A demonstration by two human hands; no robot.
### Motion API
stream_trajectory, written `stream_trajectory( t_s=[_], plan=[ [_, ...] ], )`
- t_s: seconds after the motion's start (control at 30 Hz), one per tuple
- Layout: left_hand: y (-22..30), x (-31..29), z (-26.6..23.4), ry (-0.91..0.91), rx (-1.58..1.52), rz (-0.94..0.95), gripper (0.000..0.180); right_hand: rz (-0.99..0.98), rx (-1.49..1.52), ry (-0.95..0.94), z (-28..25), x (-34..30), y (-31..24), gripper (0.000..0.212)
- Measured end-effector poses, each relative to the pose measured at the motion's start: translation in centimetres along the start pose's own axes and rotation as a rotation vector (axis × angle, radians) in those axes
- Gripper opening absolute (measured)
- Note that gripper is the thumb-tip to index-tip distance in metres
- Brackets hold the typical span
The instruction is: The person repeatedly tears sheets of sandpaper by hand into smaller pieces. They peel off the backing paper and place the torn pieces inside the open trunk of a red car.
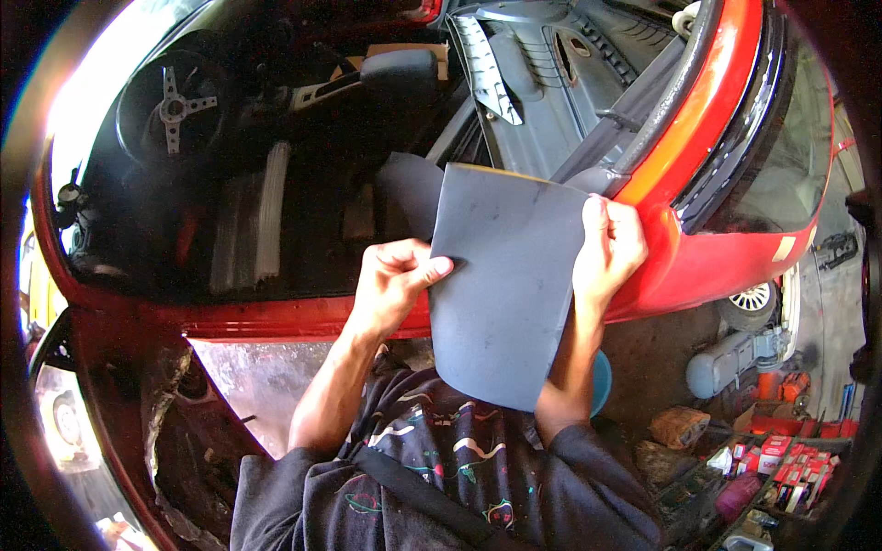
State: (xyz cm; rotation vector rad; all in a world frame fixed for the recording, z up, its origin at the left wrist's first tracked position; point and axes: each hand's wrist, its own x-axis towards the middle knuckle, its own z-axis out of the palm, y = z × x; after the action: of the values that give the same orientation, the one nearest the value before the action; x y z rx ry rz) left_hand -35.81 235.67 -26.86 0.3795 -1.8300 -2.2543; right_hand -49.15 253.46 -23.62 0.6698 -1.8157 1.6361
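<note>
Clock is centred mid-frame. Red car (703, 266) is filling most of the space, 8 round through 12 to 3. Daylight (87, 106) is glaring in hard at 10; the dark cabin (317, 188) is losing most detail in shadow. Steering wheel (173, 108) is showing at 10, cardboard (413, 49) near 12. Side glass (781, 184) is curving between 2 and 3. Door (110, 432) is hanging open at 8. Grey floor (831, 308) is running along 3, darkening toward 4. Spoked wheel (751, 300) is showing at 3, grey tank (721, 367) is lying past it, orange gear (790, 384) just beside. Blue bucket (602, 381) is half-hiding at 4; red-and-white boxes (799, 476) are crowding further out.
</note>
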Motion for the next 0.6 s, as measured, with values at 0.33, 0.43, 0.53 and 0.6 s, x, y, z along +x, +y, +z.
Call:
stream_trajectory(
  t_s=[0.33, 0.43, 0.53, 0.6],
  plan=[
    [-0.1, 0.8, 0.5, -0.135, -0.089, -0.007, 0.010, 0.074, -0.082, 0.106, -0.4, 3.6, 0.3, 0.013],
    [-0.5, 0.7, 0.2, -0.083, -0.048, -0.025, 0.012, -0.023, -0.048, 0.115, 0.1, 3.8, 0.5, 0.014],
    [-1.2, 0.4, -0.2, -0.093, -0.142, -0.108, 0.012, -0.011, -0.064, 0.117, 0.6, 3.8, 0.7, 0.014],
    [-1.6, 0.1, -0.7, -0.127, -0.071, -0.085, 0.013, -0.009, -0.072, 0.117, 0.9, 3.7, 0.9, 0.014]
  ],
)
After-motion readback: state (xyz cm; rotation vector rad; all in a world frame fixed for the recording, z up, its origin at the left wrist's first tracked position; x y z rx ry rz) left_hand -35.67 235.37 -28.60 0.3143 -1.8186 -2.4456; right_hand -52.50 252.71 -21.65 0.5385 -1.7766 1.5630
